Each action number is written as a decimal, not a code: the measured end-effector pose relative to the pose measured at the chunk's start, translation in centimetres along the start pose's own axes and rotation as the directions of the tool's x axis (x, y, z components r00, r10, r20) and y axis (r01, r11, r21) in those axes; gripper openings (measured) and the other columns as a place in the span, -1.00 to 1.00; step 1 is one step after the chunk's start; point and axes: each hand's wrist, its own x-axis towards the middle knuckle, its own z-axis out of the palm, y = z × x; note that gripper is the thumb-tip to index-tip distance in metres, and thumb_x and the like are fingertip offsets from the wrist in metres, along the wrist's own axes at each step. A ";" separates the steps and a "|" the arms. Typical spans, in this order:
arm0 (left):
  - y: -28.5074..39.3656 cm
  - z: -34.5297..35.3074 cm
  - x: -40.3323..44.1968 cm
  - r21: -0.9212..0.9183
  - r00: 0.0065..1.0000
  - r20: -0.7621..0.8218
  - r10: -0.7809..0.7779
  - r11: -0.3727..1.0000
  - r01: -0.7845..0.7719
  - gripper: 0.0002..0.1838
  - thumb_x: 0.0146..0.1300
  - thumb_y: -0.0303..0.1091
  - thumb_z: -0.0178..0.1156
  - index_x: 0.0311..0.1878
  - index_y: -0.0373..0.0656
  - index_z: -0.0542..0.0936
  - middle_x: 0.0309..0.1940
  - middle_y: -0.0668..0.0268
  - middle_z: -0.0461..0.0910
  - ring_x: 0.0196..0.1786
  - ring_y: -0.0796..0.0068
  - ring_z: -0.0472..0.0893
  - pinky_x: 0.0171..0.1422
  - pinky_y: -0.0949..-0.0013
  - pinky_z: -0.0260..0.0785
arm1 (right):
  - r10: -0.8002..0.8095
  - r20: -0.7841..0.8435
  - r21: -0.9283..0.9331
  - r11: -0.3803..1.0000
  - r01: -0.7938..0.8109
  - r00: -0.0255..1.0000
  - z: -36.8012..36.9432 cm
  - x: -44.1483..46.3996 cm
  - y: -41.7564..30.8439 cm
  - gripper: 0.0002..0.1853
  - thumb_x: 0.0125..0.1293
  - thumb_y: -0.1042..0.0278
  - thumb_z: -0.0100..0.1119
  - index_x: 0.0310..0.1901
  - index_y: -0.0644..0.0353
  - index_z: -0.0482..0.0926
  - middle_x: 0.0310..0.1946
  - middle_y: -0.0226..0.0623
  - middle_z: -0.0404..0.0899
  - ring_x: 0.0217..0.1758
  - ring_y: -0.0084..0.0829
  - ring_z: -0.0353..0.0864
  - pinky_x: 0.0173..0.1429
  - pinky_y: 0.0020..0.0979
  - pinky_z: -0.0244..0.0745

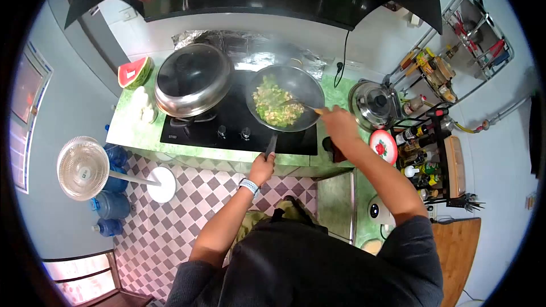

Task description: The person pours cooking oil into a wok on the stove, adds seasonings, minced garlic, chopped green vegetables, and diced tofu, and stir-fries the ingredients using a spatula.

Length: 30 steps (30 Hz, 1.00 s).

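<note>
My left hand (262,169) is wrapped round the dark handle (272,143) of a wok (310,89) on the black stove (227,138). Chopped green and pinkish food (276,104) fills the middle of the wok. In my right hand (339,127) is a spatula (307,106), its handle end light brown and its head down among the food. To the wok's left stands a large steel pan (185,107) under a domed lid (193,71).
Right of the wok are a lidded steel pot (376,104), a red-rimmed plate (383,146) and a rack of bottles (421,156). A watermelon piece (135,73) lies at the counter's left. A white fan (83,167) and blue water bottles (112,204) stand on the floor.
</note>
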 end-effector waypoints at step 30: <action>-0.6 -1.1 0.2 0.358 0.978 -0.157 0.136 0.931 -0.072 -0.56 0.45 -0.03 0.07 -0.17 -0.31 0.60 -0.45 0.05 0.66 -0.36 0.09 0.66 -0.21 0.13 0.46 | -0.011 0.333 0.348 0.931 -0.112 0.943 8.6 13.6 4.7 -0.61 0.30 0.09 0.24 -0.40 0.33 0.69 -0.38 0.00 0.70 -0.37 -0.03 0.71 -0.21 -0.12 0.58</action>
